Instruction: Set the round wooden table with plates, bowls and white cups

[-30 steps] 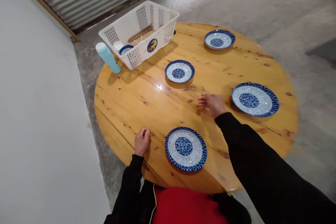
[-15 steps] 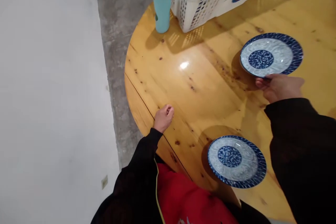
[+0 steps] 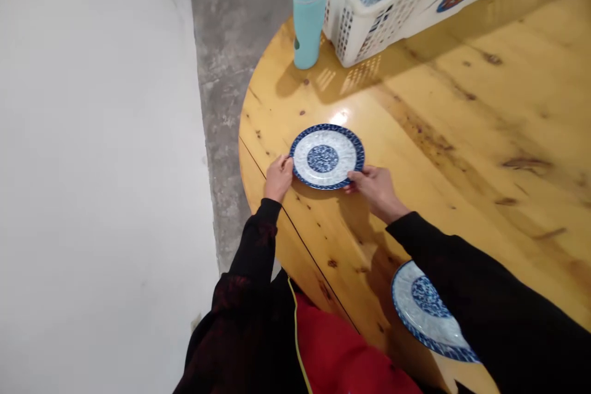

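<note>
Table: round, varnished wood (image 3: 484, 154), seam near left edge
Near edge: blue-white plate (image 3: 325, 156) flat on top
Second plate (image 3: 422, 311): closer in, partly covered by sleeve
Far side: white basket (image 3: 397, 3), teal bottle (image 3: 308, 9) just beside, possibly touching

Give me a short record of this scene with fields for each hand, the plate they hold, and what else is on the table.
left hand: grips the plate's left rim
right hand: grips the plate's right rim
held plate: blue and white, near the table edge
table: round, glossy wood
second plate: partly under the right sleeve
basket: white, holds a small blue dish
bottle: teal, upright beside basket
</note>
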A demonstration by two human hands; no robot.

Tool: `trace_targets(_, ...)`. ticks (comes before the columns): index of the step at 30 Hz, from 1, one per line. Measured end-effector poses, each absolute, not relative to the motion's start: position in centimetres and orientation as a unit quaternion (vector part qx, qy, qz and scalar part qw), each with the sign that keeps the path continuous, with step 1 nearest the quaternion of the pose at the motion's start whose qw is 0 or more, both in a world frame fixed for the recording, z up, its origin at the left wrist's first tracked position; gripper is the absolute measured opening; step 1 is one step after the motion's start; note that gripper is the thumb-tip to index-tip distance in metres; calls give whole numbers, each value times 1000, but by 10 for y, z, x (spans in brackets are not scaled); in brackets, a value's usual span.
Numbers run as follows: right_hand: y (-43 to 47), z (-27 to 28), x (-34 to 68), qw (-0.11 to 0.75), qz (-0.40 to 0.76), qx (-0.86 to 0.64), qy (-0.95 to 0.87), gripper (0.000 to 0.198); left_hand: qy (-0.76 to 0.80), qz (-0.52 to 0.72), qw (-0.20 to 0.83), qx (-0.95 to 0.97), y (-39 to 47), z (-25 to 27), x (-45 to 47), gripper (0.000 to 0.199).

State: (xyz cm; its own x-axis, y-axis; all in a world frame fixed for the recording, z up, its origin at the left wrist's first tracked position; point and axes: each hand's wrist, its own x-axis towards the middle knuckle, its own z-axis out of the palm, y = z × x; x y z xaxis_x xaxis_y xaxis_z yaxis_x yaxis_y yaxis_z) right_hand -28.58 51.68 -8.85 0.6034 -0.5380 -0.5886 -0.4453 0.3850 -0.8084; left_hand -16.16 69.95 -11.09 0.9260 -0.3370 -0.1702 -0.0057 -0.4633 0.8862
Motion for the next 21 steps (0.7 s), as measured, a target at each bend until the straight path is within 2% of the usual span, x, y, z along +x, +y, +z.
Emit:
trace_targets(9, 553, -90, -239, 668, -35, -605, 432, 24, -137, -96, 408, 898, 733, -99, -107, 18)
trace_targets(16, 550, -92, -250, 664, -17, -624, 412, 20, -112, -146, 446, 876, 740, -106, -112, 16)
trace_targets(21, 545, -87, -252, 657, 3, -640, 398, 28, -95, -185, 465, 860, 739, -102, -109, 17)
